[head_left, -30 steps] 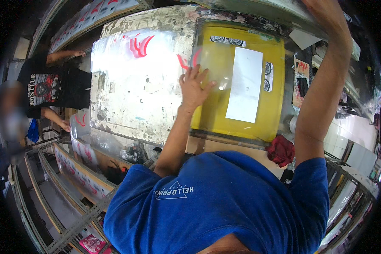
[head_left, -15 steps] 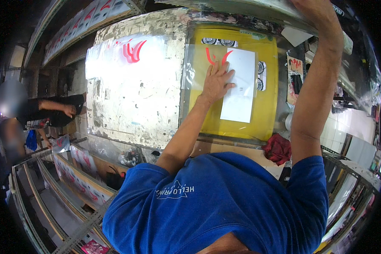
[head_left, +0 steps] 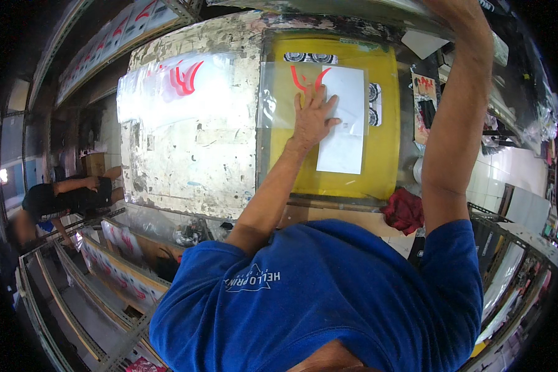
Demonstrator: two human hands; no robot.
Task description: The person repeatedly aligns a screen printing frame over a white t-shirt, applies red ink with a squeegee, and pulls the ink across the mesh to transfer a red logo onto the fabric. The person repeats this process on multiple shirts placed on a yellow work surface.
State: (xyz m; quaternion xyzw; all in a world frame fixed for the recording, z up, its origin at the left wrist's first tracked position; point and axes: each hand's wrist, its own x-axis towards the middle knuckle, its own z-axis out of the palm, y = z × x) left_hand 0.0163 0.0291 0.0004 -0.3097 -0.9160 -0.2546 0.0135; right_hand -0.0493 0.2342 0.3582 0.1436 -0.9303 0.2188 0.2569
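Note:
My left hand [head_left: 315, 121] lies flat with its fingers spread on a clear plastic sheet [head_left: 278, 115] that bears red curved marks. Its fingertips reach the lower ends of those marks. A white paper rectangle [head_left: 341, 154] lies partly beneath the clear sheet, on a yellow panel [head_left: 381, 167]. Up at the top right edge, my right hand [head_left: 456, 12] is raised beside a long pale frame bar [head_left: 353, 13]. Its fingers are cut off by the picture's edge, so their grip does not show.
Left of the panel, clear sheets with red marks [head_left: 183, 77] rest on a paint-worn white board [head_left: 223, 161]. A dark red cloth [head_left: 404, 211] sits at the panel's near right corner. Racks [head_left: 87, 304] stand at lower left. Another person [head_left: 49, 198] is at far left.
The whole view has shifted slightly, moving the worktable a little left and up in the picture. My left hand stays on the clear sheet, its fingers spread slightly wider. The other person appears lower.

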